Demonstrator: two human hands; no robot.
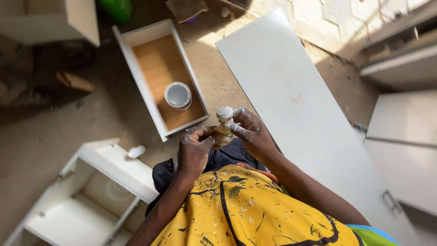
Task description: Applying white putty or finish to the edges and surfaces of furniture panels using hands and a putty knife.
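Both hands, left hand (195, 150) and right hand (252, 132), fingers clamped on a dusty grey lump (224, 122); white drawer (136, 73) with tin (178, 95) nearby on floor.

packages: round white tub (178, 95) | place: inside wooden-bottomed drawer (136, 68) | labels/signs/screens: none

I see both hands up front over the lap: left hand (195, 152) and right hand (251, 132) pinch a small pale dusty lump (224, 125) between their fingers (210, 141), both hands smeared w/ white. Just beyond on the floor (68, 123) lies a white drawer (160, 73) w/ wood bottom, a small white tub (178, 95) standing in it. A long white board (296, 105) runs to the right, and another white drawer (86, 191) sits lower left.
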